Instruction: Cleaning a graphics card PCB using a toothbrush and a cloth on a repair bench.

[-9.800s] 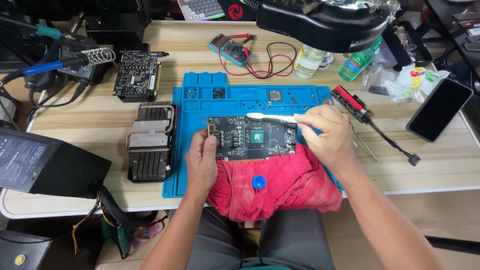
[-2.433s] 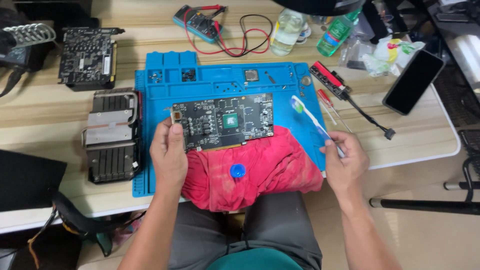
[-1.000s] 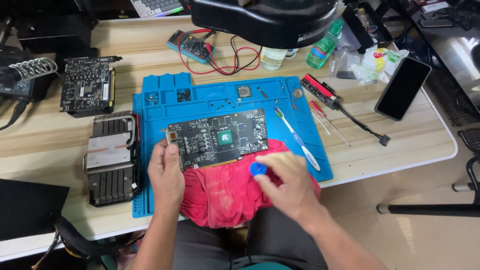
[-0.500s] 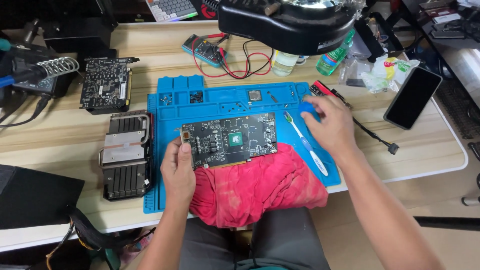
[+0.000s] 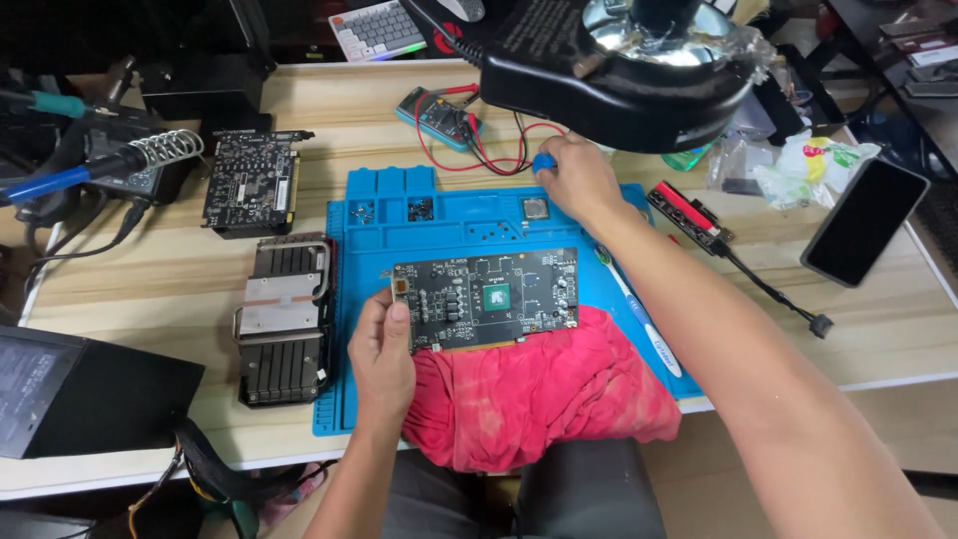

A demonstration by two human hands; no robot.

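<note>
Steadying circuit board (image 5: 486, 298) with left hand (image 5: 381, 356) pinching its corner | right hand (image 5: 577, 178) gripping blue cap (image 5: 544, 163) beyond board (keep board flat)

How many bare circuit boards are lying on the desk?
2: one circuit board on the blue mat, held at its corner by the left hand; a smaller board left of the mat. Others may be hidden.
</note>
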